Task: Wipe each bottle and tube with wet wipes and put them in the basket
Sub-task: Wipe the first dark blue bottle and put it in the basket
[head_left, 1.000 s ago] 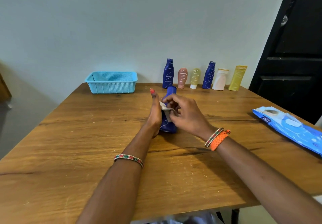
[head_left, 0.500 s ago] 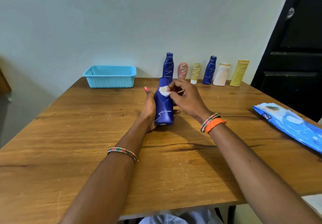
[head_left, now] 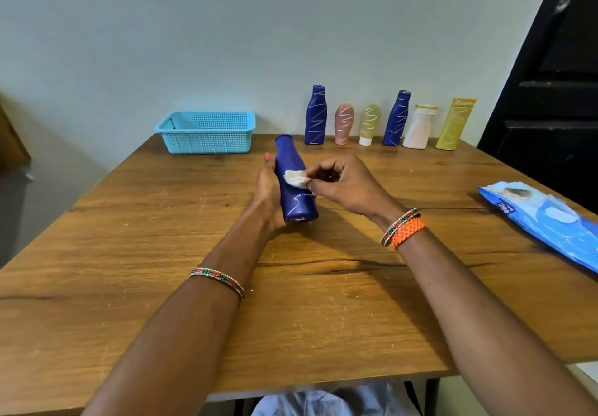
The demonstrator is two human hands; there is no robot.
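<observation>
Blue bottle (head_left: 296, 185) mid-bench, tilted, neck toward 12 o'clock, base at the bench (head_left: 129, 253). Left hand (head_left: 267, 195) wraps its lower body from the 9 o'clock side. Right hand (head_left: 343, 182) pinches a small wadded wet wipe (head_left: 295, 178) against the bottle's middle. Looks like light, stiff plastic, likely slick once damp; best held low on the wide body, not the narrow neck. Basket (head_left: 207, 130) at 11 o'clock, nothing visible inside. Six more bottles and tubes (head_left: 388, 124) stand along the wall at 12 to 1. Wipe pack (head_left: 543, 221) at 3 o'clock.
</observation>
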